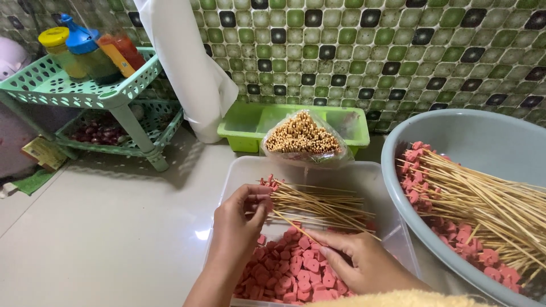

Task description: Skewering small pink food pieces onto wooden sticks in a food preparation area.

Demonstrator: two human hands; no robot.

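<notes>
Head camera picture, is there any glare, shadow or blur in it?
Head view: a small white glare spot on the floor left of the left hand; a soft patterned shadow under the green rack; hands, skewers and wall tiles look sharp; edges bend slightly, wide-lens style.

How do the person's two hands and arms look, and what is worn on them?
Both the left hand and right hand are bare: no gloves, rings or watch show. The left forearm is uncovered. A fuzzy pale yellow sleeve covers the right arm near the wrist.
</notes>
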